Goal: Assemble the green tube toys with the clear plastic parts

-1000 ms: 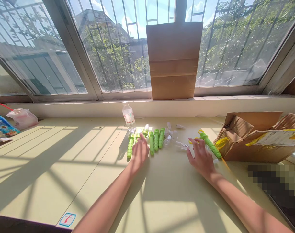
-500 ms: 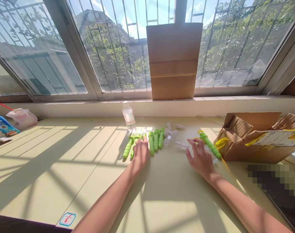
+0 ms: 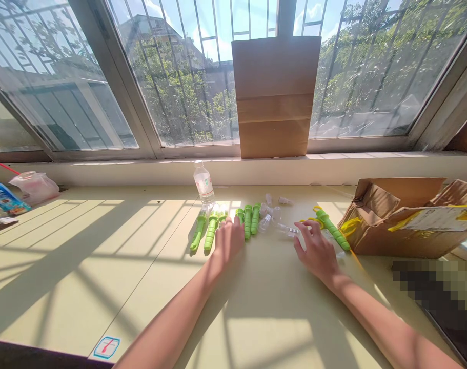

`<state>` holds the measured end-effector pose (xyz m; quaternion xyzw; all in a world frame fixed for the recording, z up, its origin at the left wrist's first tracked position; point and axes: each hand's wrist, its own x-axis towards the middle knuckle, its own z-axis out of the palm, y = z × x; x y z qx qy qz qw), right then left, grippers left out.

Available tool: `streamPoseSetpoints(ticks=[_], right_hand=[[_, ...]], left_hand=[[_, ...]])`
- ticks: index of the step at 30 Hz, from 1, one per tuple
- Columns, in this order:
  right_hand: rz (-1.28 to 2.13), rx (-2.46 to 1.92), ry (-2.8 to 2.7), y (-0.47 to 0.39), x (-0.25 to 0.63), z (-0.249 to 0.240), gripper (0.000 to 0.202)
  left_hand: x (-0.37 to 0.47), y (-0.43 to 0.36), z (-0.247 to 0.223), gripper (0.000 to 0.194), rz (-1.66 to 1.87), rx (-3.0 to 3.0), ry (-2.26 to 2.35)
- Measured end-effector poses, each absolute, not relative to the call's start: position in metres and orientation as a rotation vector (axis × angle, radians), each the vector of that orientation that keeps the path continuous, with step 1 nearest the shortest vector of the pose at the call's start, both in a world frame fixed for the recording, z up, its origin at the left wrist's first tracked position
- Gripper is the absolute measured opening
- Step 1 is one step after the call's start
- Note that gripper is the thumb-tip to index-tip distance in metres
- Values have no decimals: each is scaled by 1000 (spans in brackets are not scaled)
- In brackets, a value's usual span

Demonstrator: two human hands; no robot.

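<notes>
The row of green ribbed tubes [image 3: 233, 228] lies just ahead of my left hand [image 3: 228, 241], long axes pointing away toward the window-side edge of the table [image 3: 102, 266]. My left fingers rest loosely on the row's middle, gripping nothing. My right hand [image 3: 317, 251] lies flat, spread and empty, near the clear caps [image 3: 269, 215], a yellow-handled green tube [image 3: 331, 228] beside it, the torn cardboard box [image 3: 406, 218] beyond. A water bottle [image 3: 204, 185] stands behind.

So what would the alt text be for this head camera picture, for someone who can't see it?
Two bare hands rest on a sunlit yellow table under a window: the left hand lies on a row of green plastic pieces, the right hand by small clear tubes. A water bottle stands behind them, and an open cardboard box lies to the right.
</notes>
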<state>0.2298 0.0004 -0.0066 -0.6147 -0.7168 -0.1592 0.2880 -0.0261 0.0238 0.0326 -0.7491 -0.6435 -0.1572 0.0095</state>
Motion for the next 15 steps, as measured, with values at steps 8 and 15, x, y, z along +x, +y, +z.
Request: streamPoseSetpoints(ticks=[8,15], right_hand=[[-410,-1635,-1912,0,229,-6,28],[-410,-1623,-1930,0,229,-4,27]], left_hand=[[-11,32,30,28,-296,-2237,-2054],[-12,29,26,29,-308,-2222,-2025]])
